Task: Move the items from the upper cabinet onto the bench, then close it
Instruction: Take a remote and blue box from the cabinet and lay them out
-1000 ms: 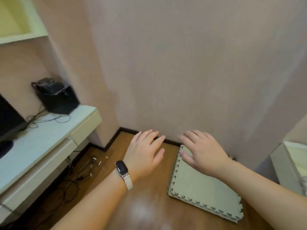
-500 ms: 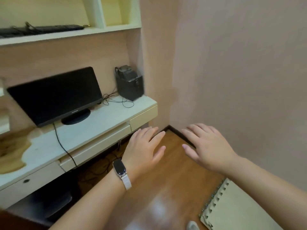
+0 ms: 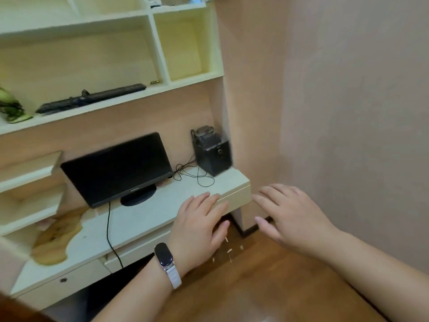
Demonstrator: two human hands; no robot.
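Both hands empty, palms down, fingers spread, held apart in the air: left hand [image 3: 199,231], with a dark wristband [image 3: 165,257], over the desk's front edge, right hand [image 3: 293,219] over the floor near the wall corner. White desk [image 3: 148,219] carries a black monitor [image 3: 116,168] and a black speaker box [image 3: 212,151] with loose cables. Shelf unit [image 3: 185,43] above the desk, open cubbies; a black keyboard [image 3: 92,97] lies on its lower shelf. Cabinet contents at top edge too cropped to identify.
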